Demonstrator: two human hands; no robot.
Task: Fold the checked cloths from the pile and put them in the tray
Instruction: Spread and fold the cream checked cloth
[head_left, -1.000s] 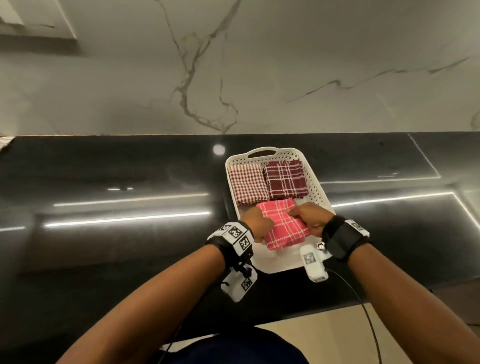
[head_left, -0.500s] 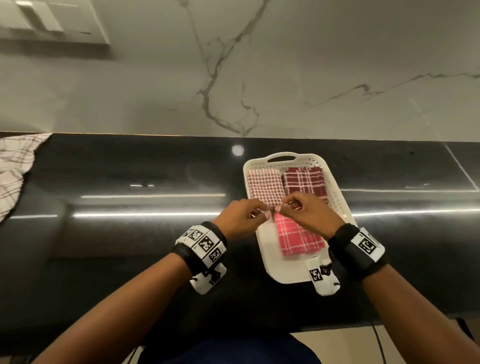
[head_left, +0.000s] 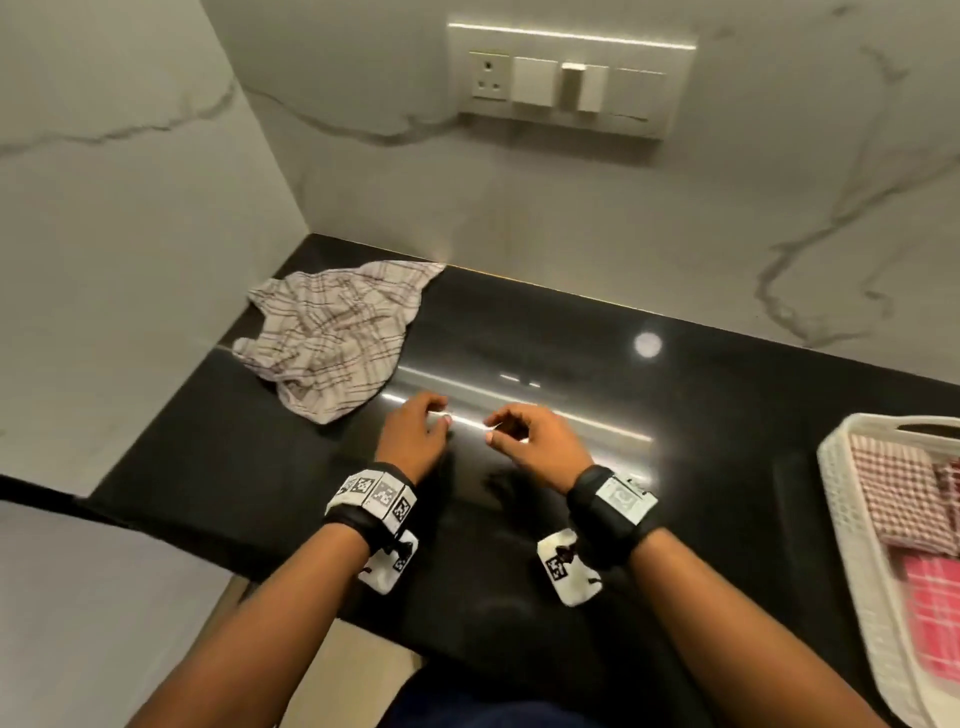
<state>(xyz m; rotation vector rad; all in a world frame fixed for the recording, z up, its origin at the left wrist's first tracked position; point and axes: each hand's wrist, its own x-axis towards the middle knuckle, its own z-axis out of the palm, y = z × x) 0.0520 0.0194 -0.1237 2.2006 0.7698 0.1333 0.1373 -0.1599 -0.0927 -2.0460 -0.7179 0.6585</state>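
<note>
I record the tray (head_left: 844, 499) cut off by the right frame edge: only its left wall, a folded fine-check cloth (head_left: 898, 499) at the far end and part of a folded pink cloth (head_left: 930, 608) nearer show. One crumpled checked cloth (head_left: 332, 338) lies far left on the worktop (head_left: 571, 364), against the wall corner and well apart from the tray. The left hand (head_left: 413, 434) and right hand (head_left: 530, 441) hang between them, fingers loosely curled, holding nothing; the wristband markers (head_left: 376, 493) show coded squares that I cannot read.

white-and-brown checked cloth (head_left: 332, 338), black counter (head_left: 571, 322), white tray (head_left: 852, 519) holding red-checked folded cloths (head_left: 898, 499).
</note>
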